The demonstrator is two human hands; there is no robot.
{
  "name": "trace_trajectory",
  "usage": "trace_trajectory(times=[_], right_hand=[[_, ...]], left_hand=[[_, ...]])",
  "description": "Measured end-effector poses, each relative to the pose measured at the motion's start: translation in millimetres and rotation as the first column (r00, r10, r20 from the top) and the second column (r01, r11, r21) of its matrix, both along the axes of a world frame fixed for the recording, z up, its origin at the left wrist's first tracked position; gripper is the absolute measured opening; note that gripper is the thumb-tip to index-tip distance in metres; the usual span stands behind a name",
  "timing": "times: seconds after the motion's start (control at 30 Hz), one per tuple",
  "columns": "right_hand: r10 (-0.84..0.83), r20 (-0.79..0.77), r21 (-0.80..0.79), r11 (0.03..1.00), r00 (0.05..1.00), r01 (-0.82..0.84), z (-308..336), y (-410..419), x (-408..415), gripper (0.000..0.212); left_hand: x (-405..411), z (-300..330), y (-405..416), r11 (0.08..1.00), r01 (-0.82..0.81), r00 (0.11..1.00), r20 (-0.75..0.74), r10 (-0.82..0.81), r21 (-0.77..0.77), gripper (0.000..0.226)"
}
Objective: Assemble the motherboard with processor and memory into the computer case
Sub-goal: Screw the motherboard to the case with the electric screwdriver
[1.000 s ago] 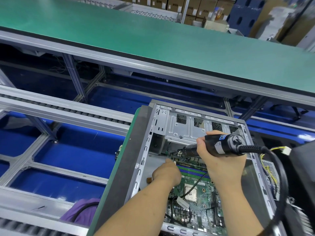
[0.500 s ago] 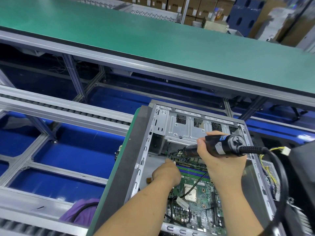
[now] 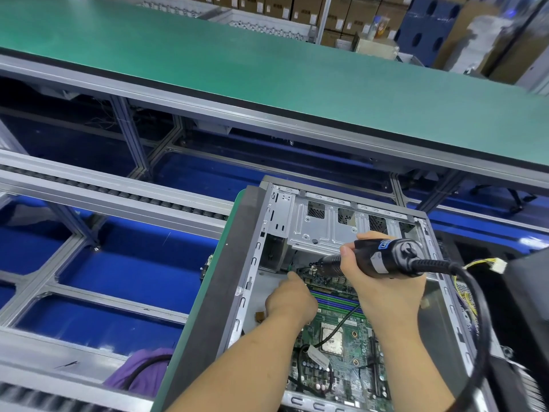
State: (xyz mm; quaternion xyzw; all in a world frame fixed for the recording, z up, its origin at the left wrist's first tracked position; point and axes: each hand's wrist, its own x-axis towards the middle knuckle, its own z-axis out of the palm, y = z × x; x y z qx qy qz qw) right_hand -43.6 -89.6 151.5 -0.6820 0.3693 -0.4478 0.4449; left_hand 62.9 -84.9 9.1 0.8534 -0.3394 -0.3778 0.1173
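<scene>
Green motherboard (image 3: 341, 349) already laid flat inside computer case (image 3: 315, 230). Electric screwdriver (image 3: 383, 258) gripped tight in right hand (image 3: 383, 286), tip aimed at far board corner, probably for screw. Left hand (image 3: 289, 301) rested there, steadying; fingers hidden, grip can't be told.

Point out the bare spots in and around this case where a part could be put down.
Free: the green bench top beyond the computer case, and the bare case floor left of the motherboard. Crowded: the board's far corner, where the left hand, right hand and electric screwdriver meet.
</scene>
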Motion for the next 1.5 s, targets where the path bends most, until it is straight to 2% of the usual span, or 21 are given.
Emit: trace_trajectory(times=[0.03,0.1,0.3,0.43,0.67,0.8,0.97,1.5], right_hand=[[0.006,-0.002,-0.004,1.000,1.000,-0.006,0.1,-0.4,-0.2,0.043],[0.026,0.001,0.014,1.000,1.000,-0.026,-1.6,-3.2,-1.4,0.040],[-0.002,-0.005,-0.097,0.995,1.000,0.001,-7.8,-5.9,-2.5,0.041],[-0.011,0.057,-0.075,0.997,0.998,0.016,-19.9,-17.0,-3.9,0.033],[-0.011,0.089,-0.047,0.999,0.996,0.015,-20.4,-18.0,-2.5,0.035],[-0.012,0.050,-0.071,0.997,0.999,0.015,-20.6,-18.6,-2.6,0.047],[-0.013,0.074,-0.053,0.998,0.997,0.017,-21.1,-18.8,-1.4,0.050],[0.004,0.122,-0.022,1.000,0.993,-0.001,-21.4,-20.4,-3.7,0.033]], left_hand=[[0.5,-2.2,-1.0,0.997,-0.014,0.999,0.027,0.016,-0.080,0.047],[0.8,-4.8,-1.2,0.990,0.038,0.998,0.063,-0.030,-0.136,0.042],[0.9,-11.7,-2.4,0.988,0.147,0.981,0.134,-0.140,-0.041,0.048],[2.4,-12.3,-2.8,0.982,0.186,0.968,0.170,-0.185,0.013,0.056],[2.8,-11.2,-2.2,0.977,0.203,0.956,0.202,-0.212,0.068,0.053],[2.2,-10.0,-2.0,0.971,0.222,0.942,0.240,-0.236,0.087,0.054],[2.4,-10.3,-1.5,0.967,0.236,0.929,0.268,-0.254,0.097,0.055],[5.1,-7.1,-2.7,0.960,0.247,0.922,0.273,-0.275,0.133,0.061]])
